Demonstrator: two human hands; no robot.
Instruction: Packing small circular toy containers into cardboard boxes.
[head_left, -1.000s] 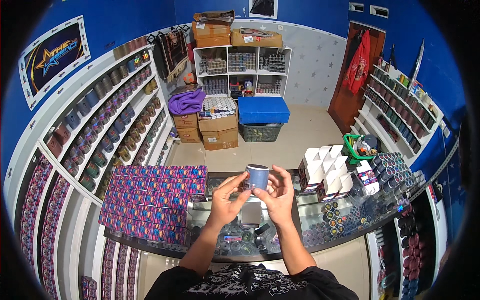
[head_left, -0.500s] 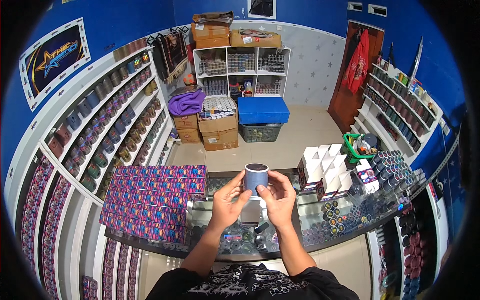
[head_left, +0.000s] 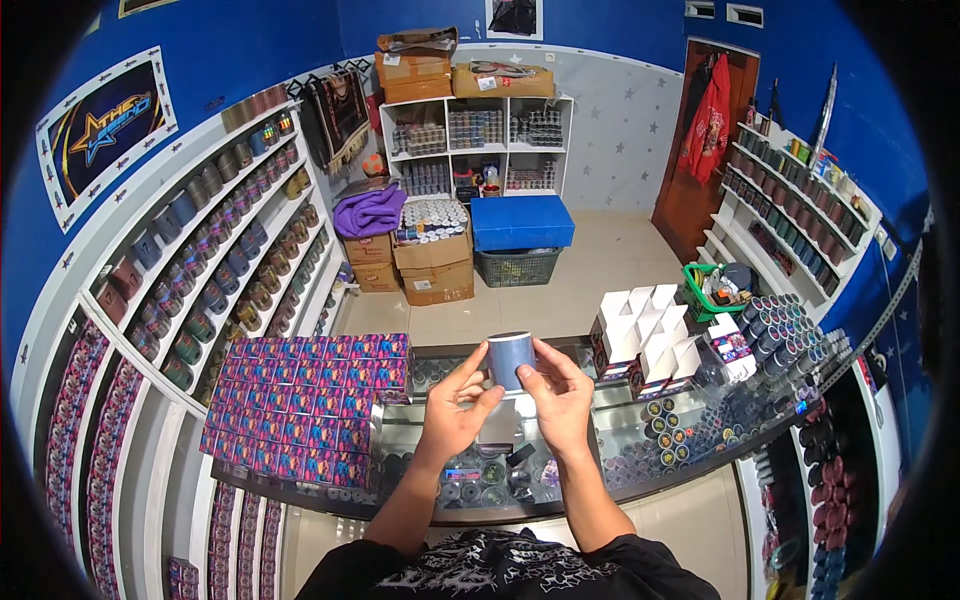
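A blue-grey spool of line with a white rim is held up over the glass counter. My right hand grips it from the right, the thumb pressed on its front and the fingers behind. On the other side my left hand steadies it, with the index finger against its left edge near the rim and the thumb close to its lower part. The top is tilted away, so the spool's upper end is mostly hidden. Beneath the hands, small round spools show on and through the glass.
Rows of colourful printed boxes cover the counter's left. On the right stand open white-flapped boxes, a green basket and stacked dark spools. Shelves of spools line the left wall. Cardboard boxes sit beyond the counter.
The spool has tipped so that its dark top end no longer shows. Both hands keep hold of it in nearly the same place. The whole view has shifted slightly.
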